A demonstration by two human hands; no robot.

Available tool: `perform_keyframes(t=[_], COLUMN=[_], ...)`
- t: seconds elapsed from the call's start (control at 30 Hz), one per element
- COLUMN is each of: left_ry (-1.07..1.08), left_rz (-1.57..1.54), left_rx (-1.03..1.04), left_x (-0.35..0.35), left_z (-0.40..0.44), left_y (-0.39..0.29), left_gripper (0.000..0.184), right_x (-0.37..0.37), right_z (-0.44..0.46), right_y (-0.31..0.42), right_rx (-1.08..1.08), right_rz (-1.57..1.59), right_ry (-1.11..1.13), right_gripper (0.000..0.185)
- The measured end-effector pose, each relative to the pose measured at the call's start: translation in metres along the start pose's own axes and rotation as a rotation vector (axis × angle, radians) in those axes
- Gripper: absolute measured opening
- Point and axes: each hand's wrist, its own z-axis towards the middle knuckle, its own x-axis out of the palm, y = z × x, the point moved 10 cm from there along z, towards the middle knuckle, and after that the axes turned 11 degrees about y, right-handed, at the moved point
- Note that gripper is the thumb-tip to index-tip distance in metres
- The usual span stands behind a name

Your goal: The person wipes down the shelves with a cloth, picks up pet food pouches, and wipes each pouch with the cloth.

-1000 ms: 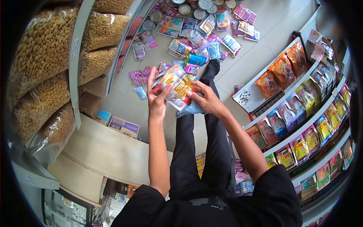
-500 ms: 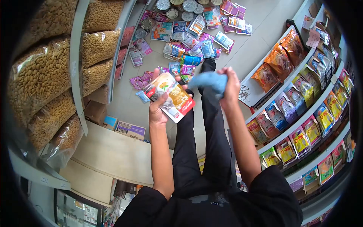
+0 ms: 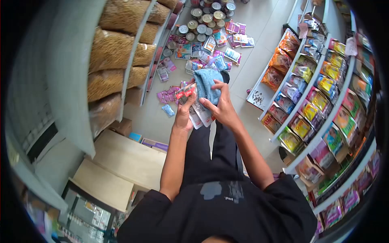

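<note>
My left hand (image 3: 184, 117) grips a red, white and grey food pouch (image 3: 197, 113) by its left side, thumb on the front. Its print appears doubled; whether there is a second pouch or only blur I cannot tell. A blue cloth (image 3: 206, 81) lies against the pouch's upper right part and hides it there. My right hand (image 3: 223, 106) holds this cloth, fingers bent over its right side and thumb at its lower edge. Beyond both hands, many loose pouches (image 3: 233, 56) are spread on the floor.
Several cans (image 3: 201, 28) stand in a group on the floor at the top. Shelves with big bags of kibble (image 3: 111, 50) rise on the left. Racks of colourful pet food packets (image 3: 302, 125) line the right. A pale wooden counter (image 3: 129, 158) is at lower left.
My right hand has brought the blue cloth leftward onto the pouch. The pouch has tilted in my left hand. The camera view has shifted, showing more of the cans and racks.
</note>
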Motion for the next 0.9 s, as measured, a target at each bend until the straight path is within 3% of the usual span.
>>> perform_keyframes(t=[0.17,0.27,0.33,0.37,0.5,0.53,0.67,0.9], left_ry=[0.073,0.096,0.123,0.148,0.073,0.087,0.235,0.281], left_rz=[0.203,0.222,0.247,0.258,-0.225,-0.23,-0.218,-0.003], left_rx=[-0.14,-0.122,-0.103,-0.061,0.254,0.25,0.395,0.539], left_x=[0.031,0.049,0.066,0.08,0.109,0.117,0.153,0.176], left_z=[-0.091,-0.126,-0.135,-0.13,-0.143,-0.147,-0.161,-0.19], left_y=[-0.034,-0.031,-0.033,-0.041,-0.043,-0.04,-0.063,-0.09], left_gripper=[0.038,0.037,0.036,0.036,0.039,0.039,0.045,0.047], right_x=[-0.008,-0.039,-0.073,-0.083,-0.101,-0.105,-0.083,-0.081], right_z=[-0.049,-0.068,-0.079,-0.07,-0.093,-0.101,-0.13,-0.134], right_y=[0.073,0.092,0.081,0.094,0.127,0.128,0.133,0.164], right_rx=[0.152,0.192,0.494,0.444,0.235,0.225,0.21,0.164], right_rz=[0.319,0.248,0.449,0.443,1.138,1.128,0.555,0.524], right_ry=[0.272,0.144,-0.005,0.0,0.045,0.038,0.323,0.217], right_gripper=[0.026,0.039,0.042,0.042,0.039,0.039,0.043,0.05])
